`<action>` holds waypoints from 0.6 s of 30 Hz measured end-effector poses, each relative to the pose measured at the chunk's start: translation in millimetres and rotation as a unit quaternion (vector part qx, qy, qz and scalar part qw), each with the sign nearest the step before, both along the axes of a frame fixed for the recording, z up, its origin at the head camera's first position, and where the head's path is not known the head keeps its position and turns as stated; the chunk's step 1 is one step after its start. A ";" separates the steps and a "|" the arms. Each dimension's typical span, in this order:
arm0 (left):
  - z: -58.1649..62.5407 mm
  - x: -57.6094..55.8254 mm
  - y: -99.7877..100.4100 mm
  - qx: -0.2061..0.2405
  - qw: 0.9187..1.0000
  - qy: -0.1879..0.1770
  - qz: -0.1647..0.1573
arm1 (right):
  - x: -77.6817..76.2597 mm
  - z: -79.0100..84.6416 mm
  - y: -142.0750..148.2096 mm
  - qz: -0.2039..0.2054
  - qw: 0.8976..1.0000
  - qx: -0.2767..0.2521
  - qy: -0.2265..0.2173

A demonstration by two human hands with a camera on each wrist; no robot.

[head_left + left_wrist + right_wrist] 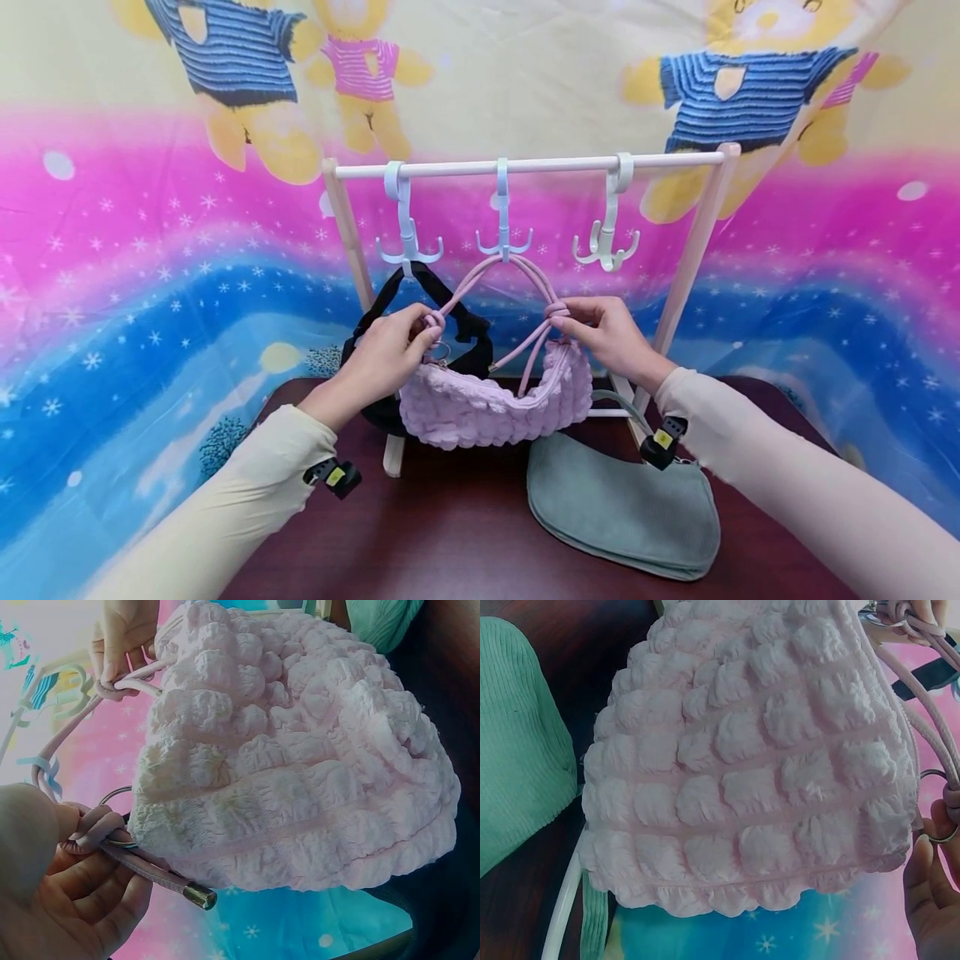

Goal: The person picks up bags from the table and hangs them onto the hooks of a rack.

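Note:
A puffy pink handbag (495,412) hangs in front of the rack, its cord strap (536,273) looped up to the middle blue hook (503,218), where the top of the loop overlaps the hook's prongs. My left hand (382,352) pinches the strap's left knot beside a metal ring. At the other end, my right hand (613,335) pinches the right knot between thumb and fingers. The left wrist view shows the bubbled fabric (292,772) and a metal-tipped cord end (199,895) below the left knot. Both bag ends are lifted over the table.
A black bag (378,412) hangs from the left blue hook (407,225), partly behind the pink one. A green handbag (622,504) lies on the dark table (450,533) at the right. A pale green hook (611,221) hangs rightmost on the rack's white rail (558,164).

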State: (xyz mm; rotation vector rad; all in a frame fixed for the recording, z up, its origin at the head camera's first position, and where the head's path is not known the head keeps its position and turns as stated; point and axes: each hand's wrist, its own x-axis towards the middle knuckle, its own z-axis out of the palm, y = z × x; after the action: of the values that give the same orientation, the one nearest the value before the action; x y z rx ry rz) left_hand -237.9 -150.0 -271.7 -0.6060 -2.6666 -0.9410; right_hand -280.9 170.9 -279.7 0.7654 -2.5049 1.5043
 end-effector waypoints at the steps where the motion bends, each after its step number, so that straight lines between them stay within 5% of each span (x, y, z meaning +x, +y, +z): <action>1: -0.1 -0.1 0.2 -0.002 1.000 0.001 0.001 | 0.2 0.0 0.0 -0.002 1.000 0.004 0.003; 18: -2.5 2.1 2.1 -0.026 1.000 0.008 0.016 | 2.7 1.4 -2.0 -0.002 1.000 0.018 0.005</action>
State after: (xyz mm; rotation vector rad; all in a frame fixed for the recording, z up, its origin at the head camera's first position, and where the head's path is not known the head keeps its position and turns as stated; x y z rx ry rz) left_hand -235.9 -148.0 -274.2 -0.5787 -2.6857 -0.8571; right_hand -278.2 168.8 -278.3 0.7705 -2.5303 1.4549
